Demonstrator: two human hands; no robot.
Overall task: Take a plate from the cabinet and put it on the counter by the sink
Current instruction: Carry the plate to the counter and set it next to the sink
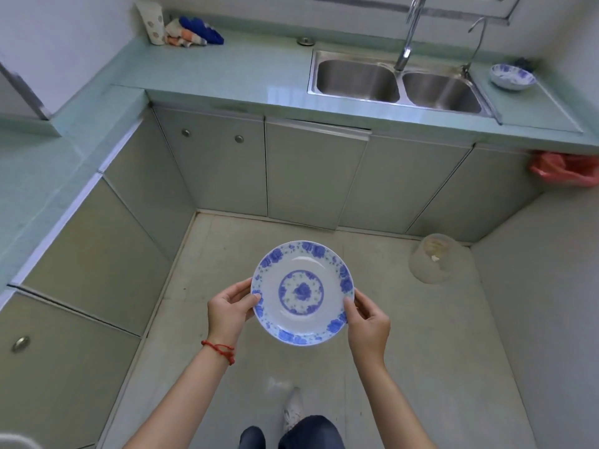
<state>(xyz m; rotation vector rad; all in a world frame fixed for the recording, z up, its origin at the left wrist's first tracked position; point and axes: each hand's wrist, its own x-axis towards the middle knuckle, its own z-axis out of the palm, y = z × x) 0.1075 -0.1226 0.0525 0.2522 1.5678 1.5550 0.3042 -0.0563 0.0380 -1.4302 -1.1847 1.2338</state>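
A white plate [302, 292] with blue flower patterns is held level over the floor, in the lower middle of the head view. My left hand [228, 311] grips its left rim, thumb on top. My right hand [368, 322] grips its right rim the same way. The pale green counter [227, 71] runs along the far wall, well ahead of the plate. A steel double sink [397, 82] is set into it at the right. The cabinet doors [316, 171] below the counter are shut, one under the sink slightly ajar at its top.
A blue-patterned bowl [511, 77] stands on the counter right of the sink. A cup [152, 22], cloths [181, 35] and a blue item [202, 30] sit at the counter's far left. A clear jar [432, 262] lies on the floor; a red bag [565, 168] hangs at right.
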